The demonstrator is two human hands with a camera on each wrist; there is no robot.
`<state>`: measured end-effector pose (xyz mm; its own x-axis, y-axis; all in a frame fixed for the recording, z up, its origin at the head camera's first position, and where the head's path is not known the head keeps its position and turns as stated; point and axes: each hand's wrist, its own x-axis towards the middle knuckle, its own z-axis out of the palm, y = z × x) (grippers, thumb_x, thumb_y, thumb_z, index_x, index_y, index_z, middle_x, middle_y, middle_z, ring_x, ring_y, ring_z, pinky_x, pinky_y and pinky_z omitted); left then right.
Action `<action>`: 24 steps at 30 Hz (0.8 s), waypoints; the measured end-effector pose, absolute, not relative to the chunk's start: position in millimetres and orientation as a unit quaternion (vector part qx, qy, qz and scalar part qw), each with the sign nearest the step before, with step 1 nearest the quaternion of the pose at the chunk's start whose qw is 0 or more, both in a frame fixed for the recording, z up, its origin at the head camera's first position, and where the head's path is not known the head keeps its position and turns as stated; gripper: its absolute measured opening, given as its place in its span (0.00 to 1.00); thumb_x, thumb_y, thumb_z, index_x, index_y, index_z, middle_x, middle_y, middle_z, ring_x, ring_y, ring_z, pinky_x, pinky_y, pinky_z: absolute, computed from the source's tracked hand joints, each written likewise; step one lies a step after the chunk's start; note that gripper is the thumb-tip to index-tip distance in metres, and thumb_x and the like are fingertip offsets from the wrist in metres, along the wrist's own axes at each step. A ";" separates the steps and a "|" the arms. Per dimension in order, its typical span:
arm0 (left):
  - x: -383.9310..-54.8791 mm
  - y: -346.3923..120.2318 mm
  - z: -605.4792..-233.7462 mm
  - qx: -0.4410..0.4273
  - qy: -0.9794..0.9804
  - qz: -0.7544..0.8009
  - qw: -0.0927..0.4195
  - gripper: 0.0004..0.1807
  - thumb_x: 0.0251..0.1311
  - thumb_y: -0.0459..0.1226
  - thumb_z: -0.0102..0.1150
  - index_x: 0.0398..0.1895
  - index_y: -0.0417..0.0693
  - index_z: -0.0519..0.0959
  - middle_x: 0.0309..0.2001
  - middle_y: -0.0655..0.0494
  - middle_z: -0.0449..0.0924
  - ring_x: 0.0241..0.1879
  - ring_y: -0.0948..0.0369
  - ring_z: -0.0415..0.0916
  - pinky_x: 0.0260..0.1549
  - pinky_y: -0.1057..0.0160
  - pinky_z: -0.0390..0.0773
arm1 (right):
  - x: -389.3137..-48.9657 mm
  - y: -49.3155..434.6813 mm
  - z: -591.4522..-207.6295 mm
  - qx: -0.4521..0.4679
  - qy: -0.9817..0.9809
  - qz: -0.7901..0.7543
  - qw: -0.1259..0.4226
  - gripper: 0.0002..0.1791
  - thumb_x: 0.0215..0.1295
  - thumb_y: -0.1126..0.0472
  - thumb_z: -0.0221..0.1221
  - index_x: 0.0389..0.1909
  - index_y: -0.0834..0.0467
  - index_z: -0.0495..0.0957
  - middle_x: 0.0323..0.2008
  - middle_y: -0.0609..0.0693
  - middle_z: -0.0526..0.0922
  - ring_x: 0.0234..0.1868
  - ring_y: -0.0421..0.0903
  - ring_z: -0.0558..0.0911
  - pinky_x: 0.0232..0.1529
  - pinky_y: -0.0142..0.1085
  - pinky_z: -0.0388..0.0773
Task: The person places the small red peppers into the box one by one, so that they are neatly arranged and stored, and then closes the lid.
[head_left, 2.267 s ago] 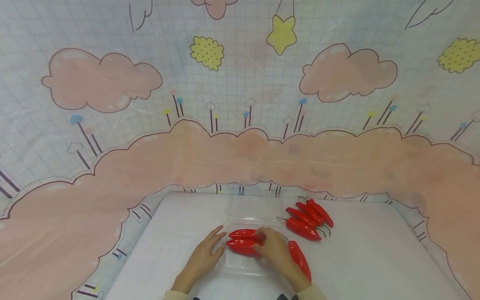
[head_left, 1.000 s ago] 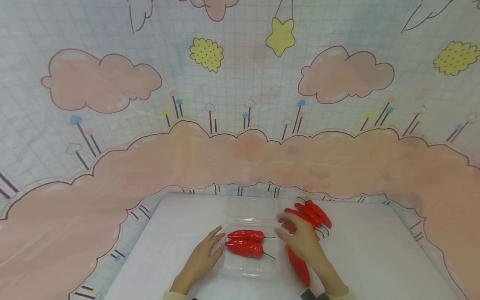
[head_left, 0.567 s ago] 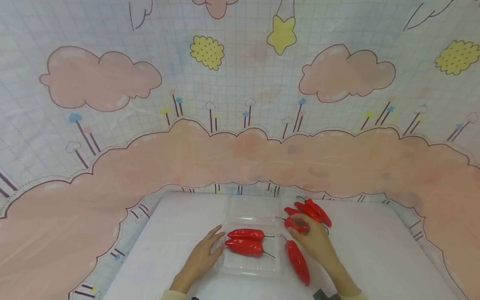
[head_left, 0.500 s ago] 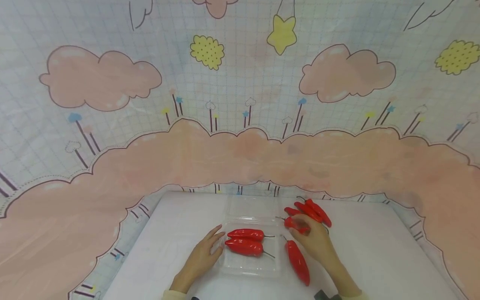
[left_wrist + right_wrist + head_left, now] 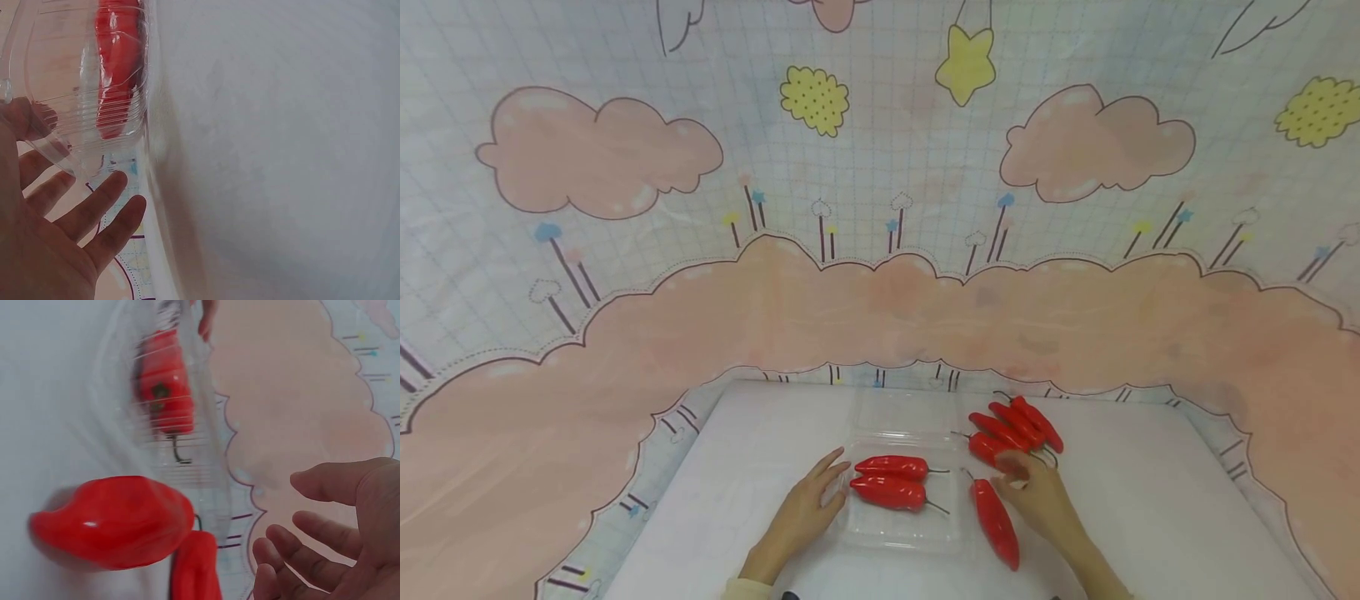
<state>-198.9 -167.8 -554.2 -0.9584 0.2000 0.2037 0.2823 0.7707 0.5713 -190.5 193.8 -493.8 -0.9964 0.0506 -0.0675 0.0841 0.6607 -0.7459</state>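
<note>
A clear plastic clamshell box [image 5: 902, 531] lies on the white table with its lid [image 5: 907, 414] folded back. Two red chili peppers [image 5: 889, 492] with dark stems lie side by side inside. My left hand [image 5: 801, 510] stays at the box's left side, fingers spread and fingertips right at the wall. In the left wrist view one red pepper [image 5: 117, 69] shows through the plastic. Nothing is in my right hand [image 5: 1037, 496], which hovers with loosely bent fingers between a lone red pepper [image 5: 996, 525] and the nearest pepper of a group [image 5: 988, 447], partly covering the latter.
Several red peppers [image 5: 1036, 423] lie slanted together at the back right of the table [image 5: 1150, 500], right of the lid. A cloth backdrop [image 5: 880, 317] printed with clouds and stars hangs behind the table's far edge.
My right hand has let go of the peppers in the box, moved right to the nearest grouped pepper, then drawn back a little toward me, off it. The left hand has stayed put.
</note>
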 end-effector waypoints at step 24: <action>-199.2 -167.1 -553.2 -0.134 -0.937 -0.315 0.071 0.24 0.63 0.40 0.59 0.63 0.52 0.75 0.73 0.58 0.65 0.68 0.48 0.70 0.61 0.41 0.75 | -176.6 195.1 -536.5 0.100 0.903 -0.400 0.120 0.39 0.50 0.49 0.73 0.63 0.58 0.71 0.54 0.55 0.79 0.50 0.51 0.77 0.48 0.50 0.85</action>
<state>-199.2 -167.1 -553.2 -0.9541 0.2054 0.2179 0.2953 0.7659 0.5712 -176.6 195.1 -536.5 -0.9512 0.0844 -0.2968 0.2764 0.6606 -0.6980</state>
